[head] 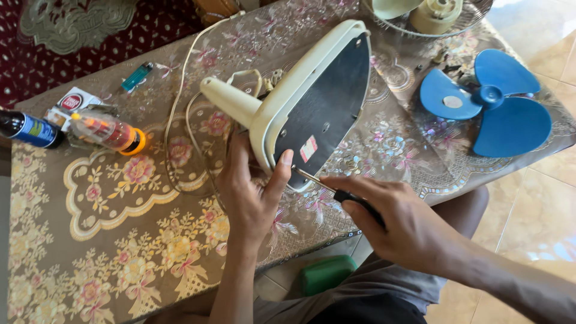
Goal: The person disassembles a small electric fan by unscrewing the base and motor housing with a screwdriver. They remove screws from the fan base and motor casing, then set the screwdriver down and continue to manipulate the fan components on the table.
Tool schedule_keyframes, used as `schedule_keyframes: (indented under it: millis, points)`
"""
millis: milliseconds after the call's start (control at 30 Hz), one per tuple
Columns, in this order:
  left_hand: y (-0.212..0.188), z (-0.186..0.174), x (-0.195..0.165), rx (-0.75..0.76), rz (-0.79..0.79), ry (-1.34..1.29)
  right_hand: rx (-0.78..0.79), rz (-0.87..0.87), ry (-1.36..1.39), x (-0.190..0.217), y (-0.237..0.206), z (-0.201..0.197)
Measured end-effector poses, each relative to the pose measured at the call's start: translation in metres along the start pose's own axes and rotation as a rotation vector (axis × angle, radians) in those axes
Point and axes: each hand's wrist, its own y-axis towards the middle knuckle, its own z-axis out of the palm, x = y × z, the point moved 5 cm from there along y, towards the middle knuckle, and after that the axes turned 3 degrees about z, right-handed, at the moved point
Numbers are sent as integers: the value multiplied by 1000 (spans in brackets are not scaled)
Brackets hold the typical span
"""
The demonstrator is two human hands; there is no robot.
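A cream fan base (312,96) with a dark underside plate lies tipped on its side on the table, its round stem pointing left. My left hand (252,192) grips the base's lower edge, thumb pressed on the dark plate. My right hand (396,219) holds a screwdriver (336,191) with a black handle; its metal tip points at the base's lower rim, close to my left thumb.
A blue three-blade fan propeller (492,108) lies at the right. A wire fan guard with motor (432,15) sits at the top. Two bottles (108,132) and a green lighter (137,76) lie left. A white cord (180,96) loops over the flowered tablecloth (120,240). A green object (327,273) rests on the floor.
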Motion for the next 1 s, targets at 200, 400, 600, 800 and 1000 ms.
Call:
schedule_keyframes:
  millis: [200, 400, 600, 800, 1000]
  points:
    - [-3, 5, -11, 17, -79, -7, 50, -163, -561, 25, -8, -6]
    - [-6, 7, -20, -23, -3, 59, 134, 389, 688, -31, -10, -9]
    - [-12, 18, -21, -56, 5, 64, 237, 433, 627, -52, -27, 3]
    - [-9, 22, -23, -75, -30, 88, 239, -51, -658, -15, -22, -9]
    - [-6, 21, -25, -74, 16, 104, -102, -218, -10, -10, -18, -43]
